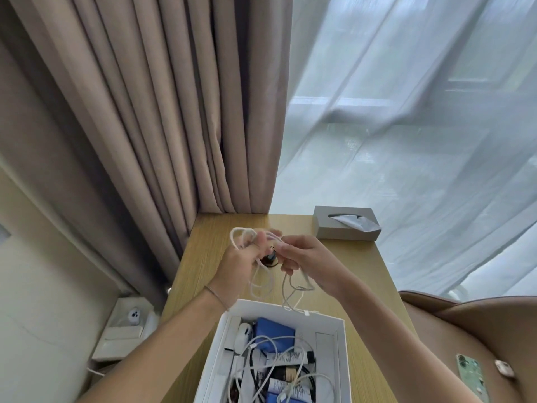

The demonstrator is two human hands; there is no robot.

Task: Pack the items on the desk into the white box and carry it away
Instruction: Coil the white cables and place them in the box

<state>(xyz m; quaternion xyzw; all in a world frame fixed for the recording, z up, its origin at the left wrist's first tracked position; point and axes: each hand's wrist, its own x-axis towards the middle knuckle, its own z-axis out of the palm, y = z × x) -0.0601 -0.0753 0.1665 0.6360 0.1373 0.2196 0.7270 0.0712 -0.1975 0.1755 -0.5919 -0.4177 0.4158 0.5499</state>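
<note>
Above the far half of the bench (pixel 343 274), just beyond the white box (pixel 342 359), both hands held a white cable (pixel 263 282) in the air. The left hand (pixel 239 261) gripped a bundle of loops, which stood out above its fingers, and the right hand (pixel 302 257) pinched the cable beside it; so each grip was clenched on the cable. Loose strands hung down between the hands, and the lowest end touched the far rim of the box.

The cable looked light, thin and very soft, so it probably would not keep any shape alone. I judged that it would spring open if the loops were let go, and that a hanging end could catch on the box wall. The best place to hold seemed to be the middle of the bundle, with all loops pressed together, not a single strand.

The cable was white and slightly blurred, so its plugs could not be told clearly. A small dark object (pixel 268 258) was between the hands; I could not tell what it was. Inside the box lay other white cables, a blue pouch (pixel 274 334) and some tubes (pixel 290 357). A grey tissue box (pixel 345 223) stood at the far right of the bench.
</note>
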